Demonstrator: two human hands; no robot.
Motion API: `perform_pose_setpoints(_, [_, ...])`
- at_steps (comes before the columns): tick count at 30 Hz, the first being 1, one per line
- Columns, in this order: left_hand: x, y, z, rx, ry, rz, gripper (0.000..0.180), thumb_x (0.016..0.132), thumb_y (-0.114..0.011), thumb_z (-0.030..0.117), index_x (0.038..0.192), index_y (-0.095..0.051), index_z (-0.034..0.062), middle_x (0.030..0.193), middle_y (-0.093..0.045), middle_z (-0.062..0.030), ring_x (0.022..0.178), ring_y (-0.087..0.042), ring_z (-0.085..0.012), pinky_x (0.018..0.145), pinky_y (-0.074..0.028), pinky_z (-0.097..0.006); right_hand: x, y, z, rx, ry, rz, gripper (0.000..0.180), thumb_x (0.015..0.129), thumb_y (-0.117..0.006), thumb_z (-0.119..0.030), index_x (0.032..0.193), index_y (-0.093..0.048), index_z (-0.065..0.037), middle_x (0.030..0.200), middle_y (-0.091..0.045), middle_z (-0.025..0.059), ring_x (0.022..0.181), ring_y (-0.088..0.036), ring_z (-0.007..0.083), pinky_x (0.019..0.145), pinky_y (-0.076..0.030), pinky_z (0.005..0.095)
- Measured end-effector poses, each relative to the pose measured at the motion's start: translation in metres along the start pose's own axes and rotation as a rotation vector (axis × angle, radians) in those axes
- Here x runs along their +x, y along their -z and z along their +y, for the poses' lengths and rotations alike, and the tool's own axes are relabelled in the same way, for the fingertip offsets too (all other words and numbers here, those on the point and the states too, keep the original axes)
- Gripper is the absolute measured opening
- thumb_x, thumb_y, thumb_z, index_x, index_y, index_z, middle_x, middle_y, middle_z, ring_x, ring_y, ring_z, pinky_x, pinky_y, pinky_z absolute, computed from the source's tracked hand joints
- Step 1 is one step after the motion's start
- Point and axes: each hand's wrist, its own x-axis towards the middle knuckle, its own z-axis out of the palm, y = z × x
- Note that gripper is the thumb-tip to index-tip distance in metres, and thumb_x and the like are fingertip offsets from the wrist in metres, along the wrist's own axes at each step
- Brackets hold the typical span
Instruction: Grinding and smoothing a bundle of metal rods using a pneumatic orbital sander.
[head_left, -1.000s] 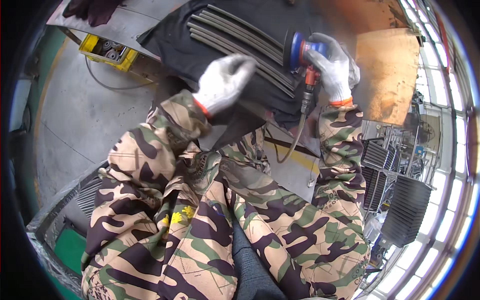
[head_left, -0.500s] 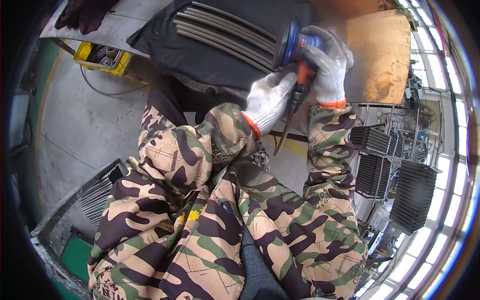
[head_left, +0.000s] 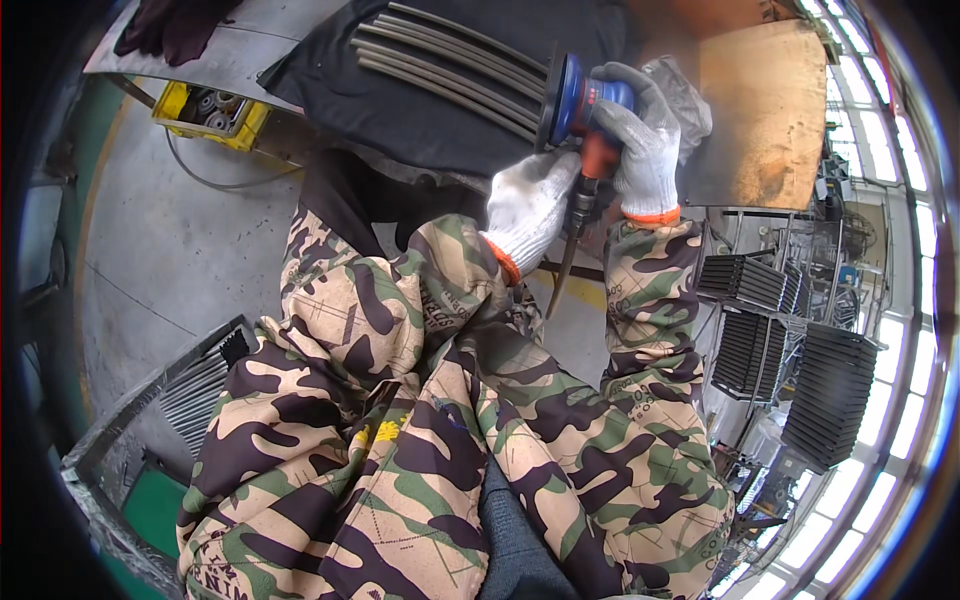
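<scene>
The right hand (head_left: 648, 150) is clasping the sander (head_left: 580, 97), its grip wrapping round the blue body. The left hand (head_left: 528, 205) is curling beside the red handle (head_left: 600, 158); whether its grip is pinching it, I cannot tell. The sander is facing its disc leftward, near the right ends of the rods (head_left: 440, 76), which are lying on black cloth (head_left: 350, 110). A hose (head_left: 563, 275) is hanging below the handle.

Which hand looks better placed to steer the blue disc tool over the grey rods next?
Right, most likely: the right hand has its grip around the blue disc tool, near the grey rods. The left hand sits lower, by the red handle; whether it touches is unclear.
</scene>
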Motion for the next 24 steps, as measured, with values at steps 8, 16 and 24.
perform_pose_setpoints(8, [-0.011, 0.028, -0.001, 0.341, -0.144, -0.227, 0.043, 0.104, -0.064, 0.024, 0.136, -0.063, -0.0057, 0.115, -0.074, -0.012, 0.103, -0.07, -0.0135, 0.094, -0.056, -0.029, 0.011, 0.017, 0.004, 0.011, -0.051, -0.058, 0.04, 0.086, -0.075, -0.003, 0.124, -0.067, 0.002, 0.117, -0.072, 0.011, 0.103, -0.068, 0.0178, 0.092, -0.056, 0.0305])
perform_pose_setpoints(16, [0.073, 0.115, 0.09, 1.425, -1.07, 0.106, 0.043, 0.098, -0.067, 0.027, 0.135, -0.064, 0.0049, 0.143, -0.06, -0.0217, 0.131, -0.058, -0.0411, 0.111, -0.047, -0.047, 0.027, 0.019, 0.012, -1.177, 0.257, -0.213, 0.037, 0.09, -0.07, -0.031, 0.123, -0.067, -0.014, 0.12, -0.065, 0.0191, 0.108, -0.067, 0.0413, 0.095, -0.055, 0.0484])
perform_pose_setpoints(24, [0.118, 0.137, 0.104, 1.966, -1.019, 0.037, 0.059, 0.101, -0.059, 0.043, 0.148, -0.055, 0.0062, 0.152, -0.052, -0.02, 0.145, -0.043, -0.0416, 0.124, -0.027, -0.053, 0.026, 0.014, 0.018, -1.278, 0.281, -0.295, 0.034, 0.091, -0.07, -0.035, 0.118, -0.066, -0.013, 0.113, -0.065, 0.0187, 0.101, -0.068, 0.0409, 0.087, -0.056, 0.0497])
